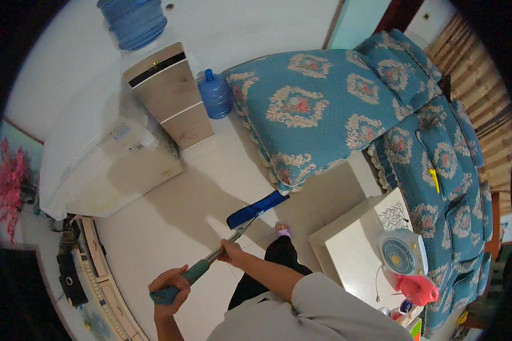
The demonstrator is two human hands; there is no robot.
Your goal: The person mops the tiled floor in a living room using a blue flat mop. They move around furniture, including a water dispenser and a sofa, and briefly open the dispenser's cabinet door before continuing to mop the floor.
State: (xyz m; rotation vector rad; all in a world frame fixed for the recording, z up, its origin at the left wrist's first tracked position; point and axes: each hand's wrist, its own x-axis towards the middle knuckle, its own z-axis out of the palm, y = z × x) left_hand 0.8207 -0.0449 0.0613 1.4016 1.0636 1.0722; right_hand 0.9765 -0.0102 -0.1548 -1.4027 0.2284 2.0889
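A flat mop with a blue head [249, 213] rests on the pale tiled floor beside the draped sofa's corner. Its handle runs diagonally back to me. My left hand [170, 284] is wrapped around the green grip [197, 273] near the handle's upper end. Farther down, my right hand [231, 252] grips the metal pole [215, 255]. A foot in a pink slipper [283, 230] shows just right of the mop head; my other foot is hidden.
A sofa with a blue floral cover [324, 115] spans the right side. The white table [350, 255] carries a fan [399, 253] and a red jug [416, 290]. A water dispenser [183, 102], a spare bottle [215, 96] and a chest freezer [141, 179] line the wall. A TV cabinet [106, 290] stands left.
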